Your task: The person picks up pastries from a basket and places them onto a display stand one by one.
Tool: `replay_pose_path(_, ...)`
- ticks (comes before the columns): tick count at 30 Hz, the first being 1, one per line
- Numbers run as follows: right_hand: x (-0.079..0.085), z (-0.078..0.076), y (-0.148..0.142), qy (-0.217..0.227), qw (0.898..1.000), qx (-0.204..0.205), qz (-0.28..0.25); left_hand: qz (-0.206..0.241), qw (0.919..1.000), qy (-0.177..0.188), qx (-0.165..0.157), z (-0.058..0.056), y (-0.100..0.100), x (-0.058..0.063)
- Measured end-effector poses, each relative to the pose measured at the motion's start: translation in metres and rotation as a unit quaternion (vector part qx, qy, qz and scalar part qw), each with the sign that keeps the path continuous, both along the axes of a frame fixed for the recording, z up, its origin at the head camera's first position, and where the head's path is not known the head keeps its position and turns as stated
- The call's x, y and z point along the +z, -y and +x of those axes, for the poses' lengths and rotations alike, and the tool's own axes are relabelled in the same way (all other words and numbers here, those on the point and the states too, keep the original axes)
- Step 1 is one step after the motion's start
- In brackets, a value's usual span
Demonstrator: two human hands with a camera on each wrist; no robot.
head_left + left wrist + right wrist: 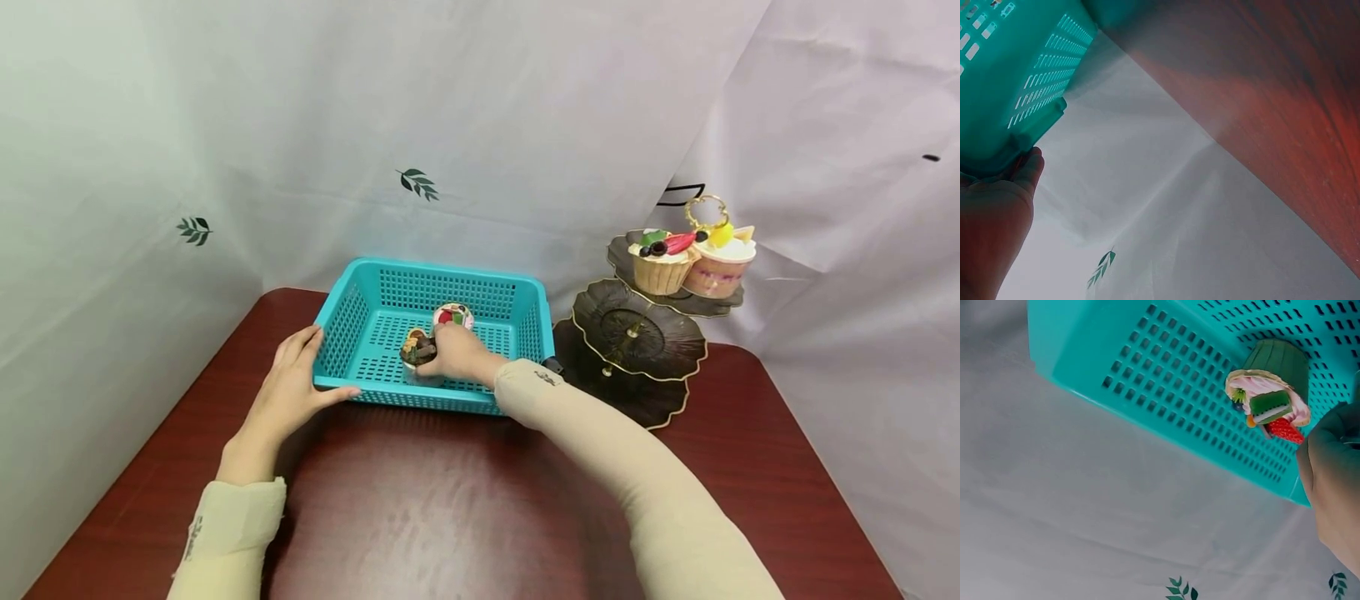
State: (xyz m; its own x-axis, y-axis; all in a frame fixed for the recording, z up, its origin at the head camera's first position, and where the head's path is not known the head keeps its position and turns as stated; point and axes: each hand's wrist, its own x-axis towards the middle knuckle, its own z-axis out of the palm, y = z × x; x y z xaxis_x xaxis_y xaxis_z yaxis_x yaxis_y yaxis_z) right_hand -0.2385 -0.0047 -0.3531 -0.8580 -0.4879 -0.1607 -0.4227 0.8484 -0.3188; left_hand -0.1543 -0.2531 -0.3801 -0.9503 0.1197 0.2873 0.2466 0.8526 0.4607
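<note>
A turquoise plastic basket (pixel 442 398) with slotted walls stands on the table. My left hand (pixel 288 387) holds its near left corner, fingers along the left rim and thumb at the front rim; in the left wrist view the fingertips lie right at the basket's rim. Reaching over the front wall, my right hand (pixel 459 352) grips a small dessert cup (pixel 417 348) topped with chocolate pieces and orange bits; its lower part is partly hidden. Just behind that hand in the basket is a cupcake (pixel 1272 387) with pink cream, a strawberry and a green piece on top.
A three-tier dark stand (pixel 637 333) with gold edges is right of the basket. Its top tier bears a fruit-topped cupcake (pixel 662 265) and a layered dessert cup (pixel 718 271). A pale curtain (pixel 480 125) with leaf prints hangs behind the reddish-brown table (pixel 420 500).
</note>
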Motion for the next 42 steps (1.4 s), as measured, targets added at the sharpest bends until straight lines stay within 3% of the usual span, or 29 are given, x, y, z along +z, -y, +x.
replay_pose_path(16,0.015,0.007,-0.009,0.013,0.999,-0.005,-0.049,-0.003,1.0,0.004,0.001,-0.001,0.001,0.002)
replay_pose_path(25,0.026,0.008,-0.016,-0.012,0.996,0.001,-0.084,-0.001,1.0,-0.004,0.0,-0.002,0.001,0.002)
replay_pose_path(34,0.048,0.009,-0.028,0.017,0.992,-0.019,-0.126,-0.001,1.0,-0.006,-0.003,-0.001,0.0,0.005)
replay_pose_path(42,0.061,0.008,-0.038,0.016,0.992,-0.035,-0.122,0.0,1.0,-0.004,-0.003,-0.002,0.001,0.003)
